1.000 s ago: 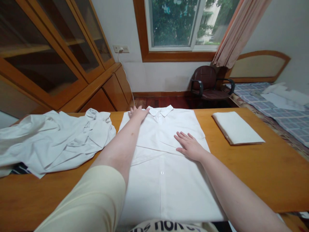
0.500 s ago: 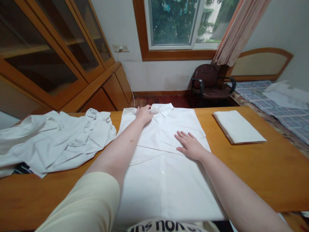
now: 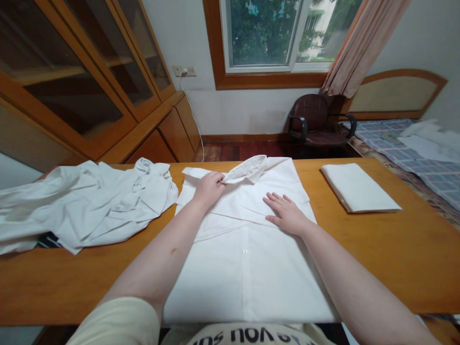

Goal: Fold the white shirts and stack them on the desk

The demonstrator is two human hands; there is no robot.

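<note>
A white shirt (image 3: 223, 278) lies spread on the wooden table in front of me, its sleeves folded across the upper part. The collar (image 3: 247, 168) is at the far end, tugged up and toward the left. Fingers of my left hand (image 3: 209, 188) are closed on the collar's left end. My right hand (image 3: 286, 213) rests flat on the right side of the shirt, fingers spread, holding nothing. A small round button shows on the shirt's centre strip.
On the left of the table (image 3: 362, 258) lies a crumpled white shirt (image 3: 93, 206), with something dark and striped under it. A folded white garment (image 3: 361, 188) sits at the right. Beyond stand a brown armchair (image 3: 316, 120), a wooden cabinet (image 3: 158, 143) and a bed (image 3: 417, 148).
My left hand has pulled the collar's left end toward me, opening the collar and lifting cloth near it. My right hand stays flat in the same place on the shirt.
</note>
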